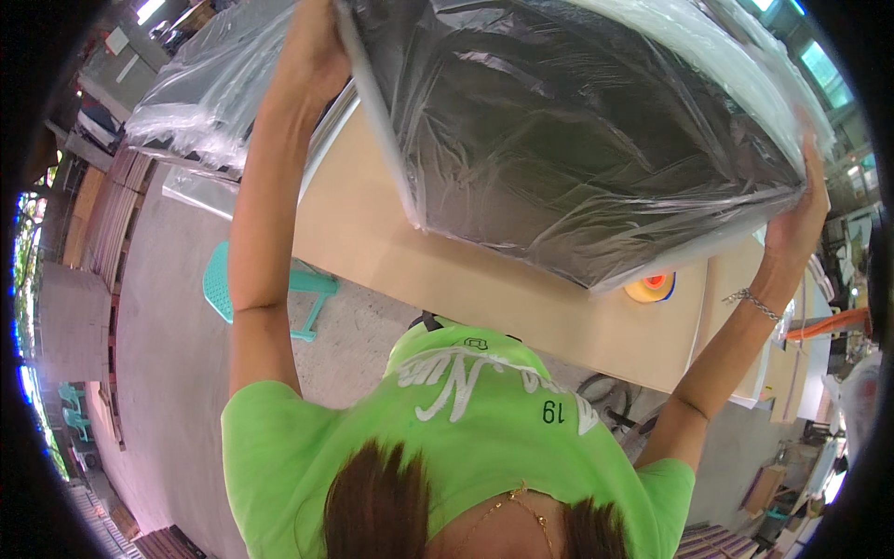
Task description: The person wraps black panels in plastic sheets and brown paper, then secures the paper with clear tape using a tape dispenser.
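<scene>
Both of my arms reach up and out to a large dark, flat-faced piece covered in clear plastic film. It is held tilted above a table with a tan surface. My left hand grips its left edge at the top of the view, the fingers mostly hidden. At the right side, my right hand holds the wrapped corner, its fingers partly behind the film. A roll of yellow tape with an orange core lies on the table, partly under the piece's lower edge.
More plastic-wrapped goods are piled beyond my left arm. A teal plastic stool stands on the concrete floor left of the table. Stacked boards line the far left. An orange bar-like thing is at the right.
</scene>
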Action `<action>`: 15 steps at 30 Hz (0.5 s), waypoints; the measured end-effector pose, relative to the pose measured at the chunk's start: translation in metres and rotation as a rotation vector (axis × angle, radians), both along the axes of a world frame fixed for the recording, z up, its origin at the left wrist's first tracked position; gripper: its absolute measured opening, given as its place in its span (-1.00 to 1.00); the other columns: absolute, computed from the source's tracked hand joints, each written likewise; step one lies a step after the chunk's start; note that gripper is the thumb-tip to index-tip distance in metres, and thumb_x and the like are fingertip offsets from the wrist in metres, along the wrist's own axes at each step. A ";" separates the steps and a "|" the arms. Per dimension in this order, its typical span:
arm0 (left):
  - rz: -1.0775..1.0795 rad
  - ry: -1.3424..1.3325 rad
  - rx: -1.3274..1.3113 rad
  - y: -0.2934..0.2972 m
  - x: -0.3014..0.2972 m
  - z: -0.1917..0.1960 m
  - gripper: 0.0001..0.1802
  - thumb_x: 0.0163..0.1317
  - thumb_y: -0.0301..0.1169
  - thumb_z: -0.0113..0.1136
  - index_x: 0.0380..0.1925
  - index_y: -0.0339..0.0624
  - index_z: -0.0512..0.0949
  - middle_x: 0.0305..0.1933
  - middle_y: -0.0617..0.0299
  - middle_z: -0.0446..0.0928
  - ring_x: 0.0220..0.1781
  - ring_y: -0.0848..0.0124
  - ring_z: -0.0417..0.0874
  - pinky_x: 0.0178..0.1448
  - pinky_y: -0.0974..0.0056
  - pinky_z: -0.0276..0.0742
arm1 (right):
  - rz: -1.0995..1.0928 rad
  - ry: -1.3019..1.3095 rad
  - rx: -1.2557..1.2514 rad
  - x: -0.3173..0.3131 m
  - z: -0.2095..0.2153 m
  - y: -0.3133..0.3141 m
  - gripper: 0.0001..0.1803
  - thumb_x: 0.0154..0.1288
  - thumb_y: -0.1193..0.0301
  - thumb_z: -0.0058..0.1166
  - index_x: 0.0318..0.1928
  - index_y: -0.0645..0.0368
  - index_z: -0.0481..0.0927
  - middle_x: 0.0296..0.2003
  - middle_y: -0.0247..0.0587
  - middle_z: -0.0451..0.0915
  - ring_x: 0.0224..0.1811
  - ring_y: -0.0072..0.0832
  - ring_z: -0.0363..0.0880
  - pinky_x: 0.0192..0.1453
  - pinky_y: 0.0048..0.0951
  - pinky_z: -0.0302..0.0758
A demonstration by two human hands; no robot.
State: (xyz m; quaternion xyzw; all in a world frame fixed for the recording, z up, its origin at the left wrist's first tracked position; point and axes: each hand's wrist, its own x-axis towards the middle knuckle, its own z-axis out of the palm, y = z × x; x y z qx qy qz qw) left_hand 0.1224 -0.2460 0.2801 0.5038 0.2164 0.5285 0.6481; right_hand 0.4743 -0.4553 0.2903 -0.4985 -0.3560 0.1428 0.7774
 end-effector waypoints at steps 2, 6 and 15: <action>0.102 0.111 0.083 0.002 -0.009 -0.029 -0.36 0.29 0.03 0.08 0.19 -0.22 0.35 0.16 0.17 0.45 0.19 0.33 0.43 0.25 0.17 0.34 | -0.067 0.145 0.076 0.015 -0.016 -0.007 -0.39 0.38 0.18 0.04 0.25 0.36 0.32 0.25 -0.13 0.37 0.28 -0.33 0.32 0.40 -0.27 0.19; 0.135 0.516 0.232 -0.015 -0.015 -0.129 0.10 0.03 0.09 0.35 0.35 -0.43 0.06 0.36 -0.03 0.22 0.40 0.14 0.20 0.43 0.18 0.10 | -0.105 -0.013 -0.295 0.076 -0.162 -0.031 -0.30 0.35 0.12 0.07 0.30 0.34 0.23 0.23 -0.17 0.32 0.26 -0.39 0.28 0.37 -0.30 0.17; -0.069 0.339 -0.158 -0.016 -0.017 -0.272 0.01 -0.01 -0.11 0.45 0.31 -0.37 0.13 0.27 0.02 0.30 0.36 0.18 0.23 0.44 0.11 0.07 | 0.036 0.239 -0.159 -0.018 -0.319 -0.037 -0.14 0.23 0.13 0.24 0.40 0.12 0.08 0.31 -0.36 0.19 0.36 -0.45 0.10 0.49 -0.32 -0.09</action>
